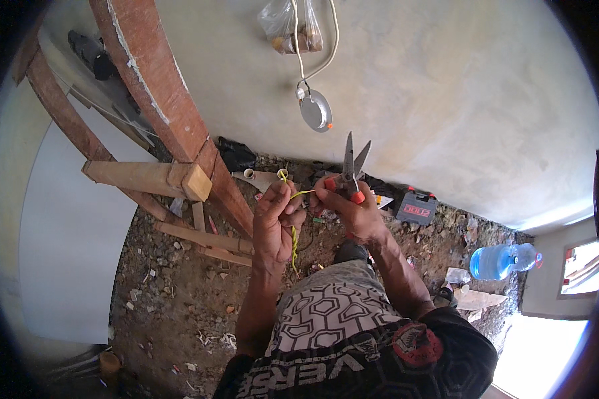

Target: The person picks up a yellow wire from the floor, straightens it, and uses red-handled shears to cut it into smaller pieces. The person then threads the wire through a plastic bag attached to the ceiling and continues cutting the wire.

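My left hand (276, 219) pinches a thin yellow-green electrical wire (294, 247) between thumb and fingers. One length of it hangs twisted below the palm, and another runs across to the right hand. My right hand (361, 218) is closed around scissors (349, 159) with red-orange handles, their grey blades pointing up and parted. The thumb and a fingertip of that same hand meet at the wire's end, clear of the blades. Beyond the hands, a round silver lamp (315, 112) hangs by a white cable (329, 56) against the wall.
A wooden ladder (154, 86) stands close on my left, before a white panel (73, 233). Rubble and scraps cover the dirt floor (173, 312). A dark tool case (416, 207) and a blue water bottle (492, 263) lie on the right. A plastic bag (293, 33) hangs above the lamp.
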`<state>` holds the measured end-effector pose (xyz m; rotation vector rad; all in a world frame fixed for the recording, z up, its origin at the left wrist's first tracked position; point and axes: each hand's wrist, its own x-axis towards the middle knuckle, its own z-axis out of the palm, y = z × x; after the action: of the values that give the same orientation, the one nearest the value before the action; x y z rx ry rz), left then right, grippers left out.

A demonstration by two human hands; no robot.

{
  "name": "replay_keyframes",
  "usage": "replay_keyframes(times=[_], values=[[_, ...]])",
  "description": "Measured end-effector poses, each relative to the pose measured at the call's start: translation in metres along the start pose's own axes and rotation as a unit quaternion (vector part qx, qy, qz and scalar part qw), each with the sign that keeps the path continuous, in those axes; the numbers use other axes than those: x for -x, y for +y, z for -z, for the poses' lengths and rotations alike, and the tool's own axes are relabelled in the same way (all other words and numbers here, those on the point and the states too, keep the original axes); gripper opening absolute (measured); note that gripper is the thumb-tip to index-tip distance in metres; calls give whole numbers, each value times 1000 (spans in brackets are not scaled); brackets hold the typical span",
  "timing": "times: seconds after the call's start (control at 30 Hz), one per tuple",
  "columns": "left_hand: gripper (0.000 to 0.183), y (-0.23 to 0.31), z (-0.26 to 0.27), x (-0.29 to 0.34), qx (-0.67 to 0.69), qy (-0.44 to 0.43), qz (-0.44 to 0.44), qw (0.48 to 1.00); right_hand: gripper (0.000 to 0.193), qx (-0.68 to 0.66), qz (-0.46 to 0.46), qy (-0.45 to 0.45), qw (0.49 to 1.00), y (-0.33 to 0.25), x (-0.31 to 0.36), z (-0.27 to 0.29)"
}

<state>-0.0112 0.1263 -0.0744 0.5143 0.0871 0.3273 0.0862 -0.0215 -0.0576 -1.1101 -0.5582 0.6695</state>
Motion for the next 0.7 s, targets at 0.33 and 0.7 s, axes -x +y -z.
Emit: replay_keyframes(times=[0.33,0.7], values=[[10,-2,-13,6,-130,86,-21,988,14,35,-5,27,999,2,0,-5],[10,-8,-17,15,-308,167,-38,936,20,215,32,-32,976,-10,-17,2]])
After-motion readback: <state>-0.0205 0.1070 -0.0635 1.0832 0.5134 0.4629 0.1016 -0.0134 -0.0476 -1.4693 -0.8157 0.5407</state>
